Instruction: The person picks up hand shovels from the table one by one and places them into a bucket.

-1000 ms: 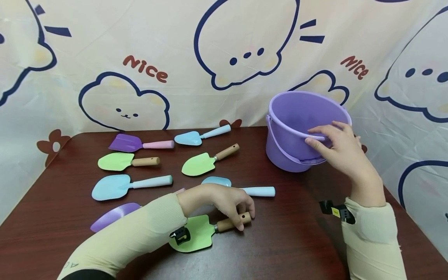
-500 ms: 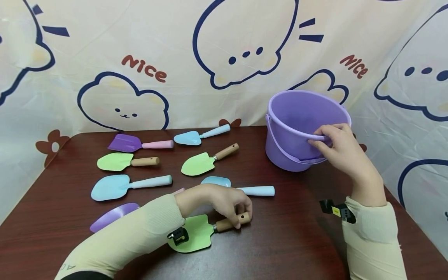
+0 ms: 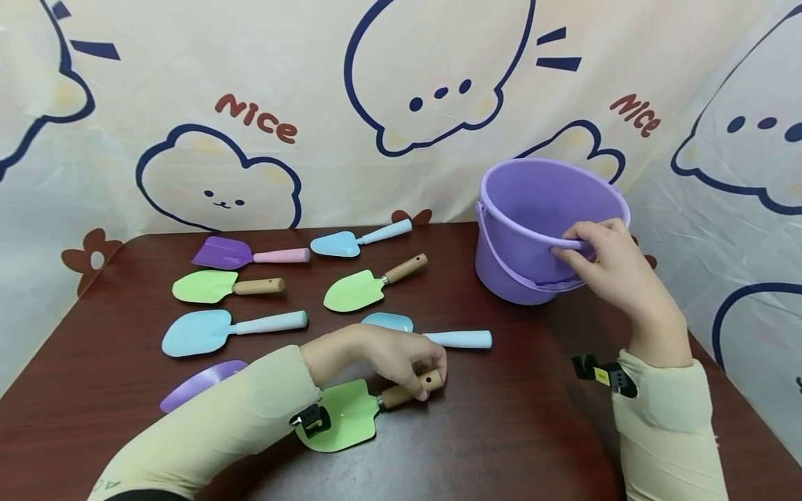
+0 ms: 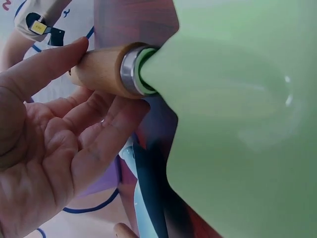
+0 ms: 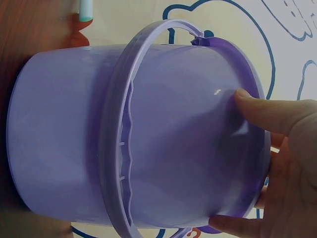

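Observation:
In the head view my left hand [image 3: 401,358] pinches the wooden handle of a green garden trowel [image 3: 344,417] near the table's front. Seen from the left wrist, the thumb and fingers [image 4: 109,124] hold that handle [image 4: 101,69] from both sides, and the blade fills the right half. Whether the blade touches the table I cannot tell. On the right, my right hand [image 3: 617,271] grips the rim of a purple bucket [image 3: 514,257], thumb outside and fingers over the edge. The bucket's handle [image 5: 111,144] hangs down its side.
Several more trowels lie in rows: purple with pink handle [image 3: 224,253], green [image 3: 207,287], blue [image 3: 200,334], small blue [image 3: 338,245], green [image 3: 354,291] and blue with pale handle [image 3: 460,339]. A purple blade [image 3: 203,384] is partly behind my left sleeve. A printed cloth [image 3: 250,62] hangs behind the table.
My right fingers have closed down on the bucket's rim, where they were more spread before. My left hand has curled closer round the trowel handle and shifted slightly left; the handle's end has risen a little.

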### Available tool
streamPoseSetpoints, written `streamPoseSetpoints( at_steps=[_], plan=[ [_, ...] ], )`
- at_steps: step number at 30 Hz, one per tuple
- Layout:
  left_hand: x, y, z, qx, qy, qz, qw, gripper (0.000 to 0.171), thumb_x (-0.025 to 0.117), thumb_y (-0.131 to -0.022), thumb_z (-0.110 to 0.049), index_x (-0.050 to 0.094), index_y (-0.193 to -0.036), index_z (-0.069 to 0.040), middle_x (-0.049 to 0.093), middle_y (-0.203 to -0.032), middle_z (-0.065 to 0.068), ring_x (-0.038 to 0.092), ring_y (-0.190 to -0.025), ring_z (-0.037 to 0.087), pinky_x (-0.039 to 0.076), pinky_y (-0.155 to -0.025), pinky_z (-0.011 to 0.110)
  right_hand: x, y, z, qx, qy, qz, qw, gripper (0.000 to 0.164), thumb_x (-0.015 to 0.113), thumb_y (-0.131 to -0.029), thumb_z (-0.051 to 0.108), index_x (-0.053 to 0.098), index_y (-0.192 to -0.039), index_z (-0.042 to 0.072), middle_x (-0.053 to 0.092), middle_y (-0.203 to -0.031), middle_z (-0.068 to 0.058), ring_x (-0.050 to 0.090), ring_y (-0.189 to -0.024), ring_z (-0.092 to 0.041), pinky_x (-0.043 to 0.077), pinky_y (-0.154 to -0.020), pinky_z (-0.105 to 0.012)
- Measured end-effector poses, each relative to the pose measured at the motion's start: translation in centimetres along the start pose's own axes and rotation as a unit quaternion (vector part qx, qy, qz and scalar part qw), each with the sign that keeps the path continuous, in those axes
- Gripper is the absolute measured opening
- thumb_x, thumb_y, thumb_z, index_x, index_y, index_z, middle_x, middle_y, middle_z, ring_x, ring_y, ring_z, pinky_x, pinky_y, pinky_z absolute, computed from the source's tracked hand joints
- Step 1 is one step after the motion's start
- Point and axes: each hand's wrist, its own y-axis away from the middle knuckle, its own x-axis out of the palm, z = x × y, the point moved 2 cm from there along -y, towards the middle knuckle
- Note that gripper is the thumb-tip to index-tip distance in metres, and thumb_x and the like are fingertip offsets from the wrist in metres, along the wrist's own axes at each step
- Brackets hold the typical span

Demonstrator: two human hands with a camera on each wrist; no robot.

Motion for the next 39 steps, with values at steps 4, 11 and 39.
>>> streamPoseSetpoints(
  at_steps=[4,11,39],
  plan=[
    [-0.1,0.3,0.0,0.001,0.016,-0.002,0.9999,0.021,0.066,-0.091,0.0,0.057,-0.108,-0.009,0.059,-0.082,-0.004,0.054,-0.078,0.004,0.044,-0.074,0.017,0.0,-0.1,-0.1,0.011,0.007,0.004,1.0,0.009,0.069,-0.093,0.01,0.064,-0.09,0.003,0.055,-0.079,-0.013,0.032,-0.094,-0.023,0.032,-0.074,-0.039],
    [-0.5,0.7,-0.4,0.004,-0.048,0.02,0.9986,0.023,0.067,-0.093,-0.006,0.06,-0.115,-0.009,0.058,-0.087,-0.006,0.051,-0.079,0.003,0.042,-0.076,0.018,0.1,0.0,-0.3,0.005,0.014,0.005,1.0,0.009,0.068,-0.094,0.011,0.064,-0.09,0.004,0.055,-0.079,-0.012,0.032,-0.091,-0.023,0.031,-0.07,-0.038],
    [-2.1,2.2,-1.4,0.098,0.02,-0.056,0.9934,0.022,0.064,-0.095,-0.008,0.063,-0.115,0.0,0.069,-0.088,0.002,0.061,-0.079,0.005,0.048,-0.068,0.021,-0.3,0.1,0.2,0.019,0.035,0.011,0.999,0.01,0.069,-0.093,0.014,0.065,-0.089,0.006,0.054,-0.075,-0.011,0.036,-0.084,-0.021,0.034,-0.064,-0.034]
  ],
)
